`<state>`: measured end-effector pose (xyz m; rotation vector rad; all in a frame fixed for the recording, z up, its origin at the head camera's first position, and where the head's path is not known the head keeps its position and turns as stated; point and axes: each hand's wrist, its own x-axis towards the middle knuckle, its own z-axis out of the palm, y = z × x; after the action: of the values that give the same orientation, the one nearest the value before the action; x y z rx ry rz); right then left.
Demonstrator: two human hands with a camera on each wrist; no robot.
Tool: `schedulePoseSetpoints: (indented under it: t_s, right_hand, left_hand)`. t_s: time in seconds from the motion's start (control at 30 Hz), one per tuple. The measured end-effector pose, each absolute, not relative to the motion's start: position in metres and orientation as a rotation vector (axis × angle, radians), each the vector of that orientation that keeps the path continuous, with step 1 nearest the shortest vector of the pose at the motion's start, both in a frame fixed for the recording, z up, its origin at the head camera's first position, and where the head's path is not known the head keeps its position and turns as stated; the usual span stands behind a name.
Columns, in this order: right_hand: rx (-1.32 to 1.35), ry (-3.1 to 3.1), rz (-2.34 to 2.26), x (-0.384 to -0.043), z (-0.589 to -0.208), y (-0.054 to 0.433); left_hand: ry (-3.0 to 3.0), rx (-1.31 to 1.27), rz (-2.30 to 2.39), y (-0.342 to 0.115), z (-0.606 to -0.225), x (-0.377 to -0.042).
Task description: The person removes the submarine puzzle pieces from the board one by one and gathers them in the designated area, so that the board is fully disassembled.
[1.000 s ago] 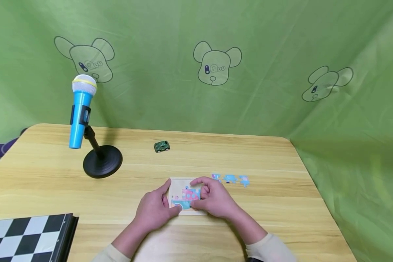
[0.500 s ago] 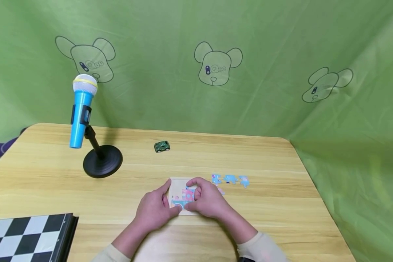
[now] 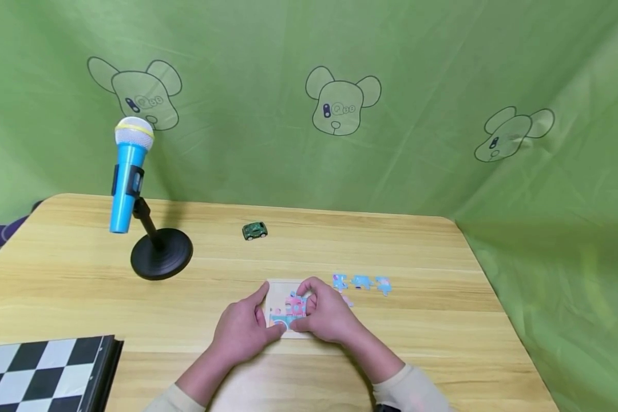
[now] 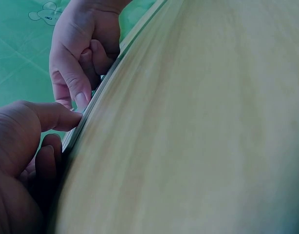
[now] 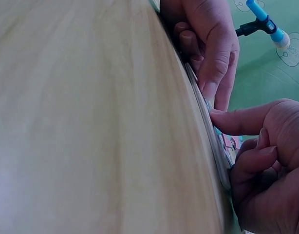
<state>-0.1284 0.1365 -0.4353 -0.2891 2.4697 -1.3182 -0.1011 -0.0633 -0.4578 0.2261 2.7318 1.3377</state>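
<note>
Several puzzle pieces (image 3: 294, 306) partly fill the tray (image 3: 278, 290) — left grip (image 3: 243, 331) holding it.

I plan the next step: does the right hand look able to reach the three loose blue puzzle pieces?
Probably yes: the blue pieces lie on the table just beyond the right hand, with nothing seen covering them; its grip may need to leave the puzzle board first.
</note>
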Motion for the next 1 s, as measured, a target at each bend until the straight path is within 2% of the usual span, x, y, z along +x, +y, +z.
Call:
schedulePoseSetpoints:
  t_s: [0.4, 1.0]
  right_hand:
    - [-0.393, 2.454, -1.322, -0.13, -0.4326, 0.1408]
    - [-0.408, 2.479, -1.309, -0.1274, -0.4382, 0.1421]
  left_hand:
    - [2.74, 0.226, 1.335, -0.0631, -0.4577, -0.1005]
    - [2.734, 0.212, 1.335, -0.0622, -0.4571, -0.0997]
